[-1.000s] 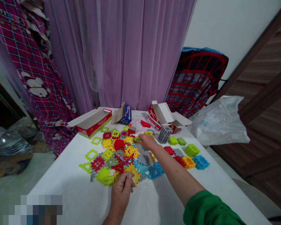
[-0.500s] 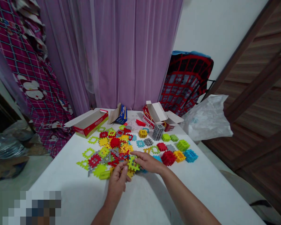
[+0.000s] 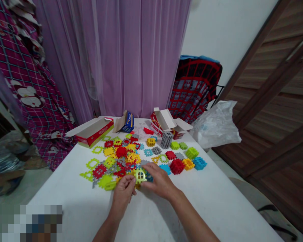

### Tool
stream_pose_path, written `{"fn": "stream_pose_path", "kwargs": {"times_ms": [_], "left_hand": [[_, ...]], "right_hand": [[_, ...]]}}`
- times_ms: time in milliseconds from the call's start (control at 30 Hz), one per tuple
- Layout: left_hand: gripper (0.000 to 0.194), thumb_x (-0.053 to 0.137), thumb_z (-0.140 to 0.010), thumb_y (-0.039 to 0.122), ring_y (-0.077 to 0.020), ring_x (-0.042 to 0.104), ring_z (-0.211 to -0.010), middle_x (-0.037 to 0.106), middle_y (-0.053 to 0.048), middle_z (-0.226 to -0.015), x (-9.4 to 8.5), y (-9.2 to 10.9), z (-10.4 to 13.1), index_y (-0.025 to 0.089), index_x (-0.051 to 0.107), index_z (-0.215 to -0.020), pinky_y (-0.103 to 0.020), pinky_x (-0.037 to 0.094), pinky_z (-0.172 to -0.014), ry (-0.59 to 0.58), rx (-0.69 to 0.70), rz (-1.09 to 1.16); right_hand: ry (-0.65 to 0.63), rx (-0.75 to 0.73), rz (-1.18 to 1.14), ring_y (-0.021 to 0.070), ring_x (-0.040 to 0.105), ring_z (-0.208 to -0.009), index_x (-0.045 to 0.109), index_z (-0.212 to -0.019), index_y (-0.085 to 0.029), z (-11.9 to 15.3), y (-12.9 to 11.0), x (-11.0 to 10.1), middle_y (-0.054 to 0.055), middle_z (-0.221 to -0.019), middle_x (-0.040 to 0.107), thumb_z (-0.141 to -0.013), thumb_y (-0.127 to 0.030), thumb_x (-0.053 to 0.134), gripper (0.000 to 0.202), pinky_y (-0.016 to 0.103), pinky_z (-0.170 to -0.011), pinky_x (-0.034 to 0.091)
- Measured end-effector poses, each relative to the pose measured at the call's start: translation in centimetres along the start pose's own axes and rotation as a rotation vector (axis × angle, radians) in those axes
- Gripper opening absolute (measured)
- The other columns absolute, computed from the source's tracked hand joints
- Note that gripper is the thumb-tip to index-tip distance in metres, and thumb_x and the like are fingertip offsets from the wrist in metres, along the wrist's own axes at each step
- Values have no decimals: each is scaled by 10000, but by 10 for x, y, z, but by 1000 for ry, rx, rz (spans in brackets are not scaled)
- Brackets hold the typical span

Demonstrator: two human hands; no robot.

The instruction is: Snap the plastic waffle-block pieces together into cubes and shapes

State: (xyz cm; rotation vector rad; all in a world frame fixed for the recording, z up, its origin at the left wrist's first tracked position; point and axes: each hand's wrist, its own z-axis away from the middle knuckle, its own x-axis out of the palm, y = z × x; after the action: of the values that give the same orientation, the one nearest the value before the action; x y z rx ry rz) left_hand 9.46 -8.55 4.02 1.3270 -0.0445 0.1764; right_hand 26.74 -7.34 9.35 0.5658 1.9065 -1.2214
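Note:
A light-green plastic building tile with a four-pane window (image 3: pixel 140 175) is held between my hands, low over the near side of the pile. My left hand (image 3: pixel 125 189) is closed, pinching the tile's left edge. At the other side, my right hand (image 3: pixel 158 180) grips the tile, forefinger by its top corner and thumb by its lower one. Loose interlocking tiles in red, yellow, green and grey lie just beyond, among them a red window tile (image 3: pixel 99 171). Blue pieces beneath my right hand are partly hidden.
To the right stand stacks of red tiles (image 3: pixel 177 166), yellow tiles (image 3: pixel 188 164), blue tiles (image 3: pixel 200 163) and grey tiles (image 3: pixel 166 140). Opened boxes line the back: a red-green box (image 3: pixel 96 133), a blue box (image 3: pixel 128 122) and a red box (image 3: pixel 158 123). A plastic bag (image 3: pixel 217 126) hangs at the right edge.
The green tile has turned, its window now facing me and catching light. My right hand's fingers have spread to the tile's top and bottom corners. The view has shifted slightly right.

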Motion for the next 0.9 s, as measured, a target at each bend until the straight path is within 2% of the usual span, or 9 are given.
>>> {"fn": "stream_pose_path", "kwargs": {"times_ms": [167,367,467,567,633,733,833,900], "left_hand": [[507,738,-508,606,-57,404,-315,550,65,-474,1,-10,-5,192,593,-761,-146,165,-291,24,-8,-29],[538,753,-501,631,-74,434,-342,564,50,-477,3,1,2,192,609,-776,-157,207,-305,-54,1,-87],[599,723,-506,693,-98,475,-376,610,18,-520,2,3,4,183,631,-809,-171,245,-304,-78,33,-98],[687,692,-513,754,-101,486,-391,696,-38,-673,-2,-5,1,175,652,-881,-192,287,-299,-76,49,-100],[715,678,-528,775,-111,507,-408,712,-54,-728,-5,-14,-3,175,657,-915,-198,302,-296,-81,53,-104],[666,662,-589,764,-130,547,-443,704,-43,-718,-7,-27,-5,186,668,-920,-200,318,-301,-57,115,-139],[613,657,-627,746,-137,563,-454,698,-30,-686,-6,-31,-4,200,682,-904,-202,321,-303,-16,173,-188],[608,654,-630,749,-143,571,-457,699,-28,-676,-6,-30,-2,207,690,-901,-208,332,-306,-21,181,-216]], "right_hand": [[-103,-27,221,248,584,-1074,549,-1307,-209,-3,-6,-8,92,-1199,614,-729,-350,756,630,349,-914,481],[-165,-26,327,239,591,-997,603,-1207,-230,-5,-10,-12,69,-1115,624,-719,-421,767,550,325,-815,485],[-158,-30,309,232,587,-1005,589,-1239,-254,2,-1,-23,62,-1153,600,-705,-447,781,599,311,-798,478],[-106,29,308,223,591,-1009,577,-1273,-270,12,24,-57,62,-1185,584,-689,-420,800,642,304,-810,475],[-46,96,359,225,595,-1017,575,-1286,-262,18,51,-94,69,-1174,591,-715,-409,784,626,313,-845,470],[-9,230,564,239,605,-1041,572,-1297,-227,24,97,-153,95,-1177,600,-789,-409,709,557,324,-873,468],[-116,354,801,248,631,-1017,573,-1285,-195,26,139,-198,115,-1162,625,-824,-430,665,525,309,-823,481],[-225,359,922,247,644,-1010,584,-1255,-195,25,159,-213,123,-1156,643,-840,-424,651,479,293,-792,485]]}}
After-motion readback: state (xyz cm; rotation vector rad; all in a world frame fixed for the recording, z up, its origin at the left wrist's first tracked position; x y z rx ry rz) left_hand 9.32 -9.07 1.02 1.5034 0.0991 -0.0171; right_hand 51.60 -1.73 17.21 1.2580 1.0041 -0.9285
